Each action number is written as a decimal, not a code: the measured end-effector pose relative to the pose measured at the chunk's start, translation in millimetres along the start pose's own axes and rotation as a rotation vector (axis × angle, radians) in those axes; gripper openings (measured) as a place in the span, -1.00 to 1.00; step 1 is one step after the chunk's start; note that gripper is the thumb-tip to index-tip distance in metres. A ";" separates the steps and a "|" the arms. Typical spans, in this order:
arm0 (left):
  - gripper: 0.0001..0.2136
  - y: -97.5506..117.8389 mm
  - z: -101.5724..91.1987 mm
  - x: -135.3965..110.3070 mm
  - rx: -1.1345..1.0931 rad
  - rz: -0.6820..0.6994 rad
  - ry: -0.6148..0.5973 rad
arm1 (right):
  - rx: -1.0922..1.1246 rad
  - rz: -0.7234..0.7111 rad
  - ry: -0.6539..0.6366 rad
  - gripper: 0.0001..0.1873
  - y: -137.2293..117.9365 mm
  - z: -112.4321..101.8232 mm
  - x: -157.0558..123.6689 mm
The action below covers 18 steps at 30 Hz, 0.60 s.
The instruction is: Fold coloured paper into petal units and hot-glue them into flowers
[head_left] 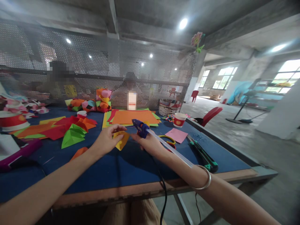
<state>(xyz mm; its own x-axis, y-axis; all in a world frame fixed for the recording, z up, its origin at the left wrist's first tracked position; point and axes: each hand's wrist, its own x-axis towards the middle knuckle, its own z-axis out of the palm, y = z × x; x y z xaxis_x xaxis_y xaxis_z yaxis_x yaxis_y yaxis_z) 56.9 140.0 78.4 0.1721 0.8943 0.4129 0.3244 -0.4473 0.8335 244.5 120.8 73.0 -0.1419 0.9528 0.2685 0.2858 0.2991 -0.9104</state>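
My left hand (108,139) is closed on a folded yellow paper piece (121,140), pinched between thumb and fingers above the blue table (117,168). My right hand (150,144) grips a blue glue gun (140,127) with a clear glue stick (172,150) jutting back along my forearm. The gun's nozzle points left toward the yellow paper, close to it. Its black cord (163,190) hangs over the table's front edge. A silver bangle (204,181) sits on my right wrist.
Folded red, orange and green papers (67,131) lie at left, an orange sheet stack (133,117) at the back, a pink sheet (176,135), yellow-handled scissors (169,140), a green cutter (203,156) and a red cup (179,120) at right. Paper balls (103,100) stand by the mesh screen; people sit behind it.
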 end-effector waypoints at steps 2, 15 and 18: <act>-0.72 -0.5 -4.7 2.9 0.000 -0.012 0.047 | 0.011 0.017 0.057 -0.74 3.3 -0.3 2.9; -0.81 -20.0 -20.7 17.3 0.154 -0.129 0.136 | 0.422 -0.084 0.412 -0.58 -4.3 -53.9 29.9; -0.88 -14.2 -11.0 30.6 0.349 -0.082 0.095 | 0.432 -0.072 0.422 -0.56 -4.1 -58.1 30.8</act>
<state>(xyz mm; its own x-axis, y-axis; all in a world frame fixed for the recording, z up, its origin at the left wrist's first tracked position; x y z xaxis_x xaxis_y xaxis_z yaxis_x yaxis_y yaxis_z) 47.4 173.9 83.2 0.0507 0.9169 0.3959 0.6339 -0.3359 0.6967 294.0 151.9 103.3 0.2669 0.8960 0.3550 -0.1332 0.3991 -0.9072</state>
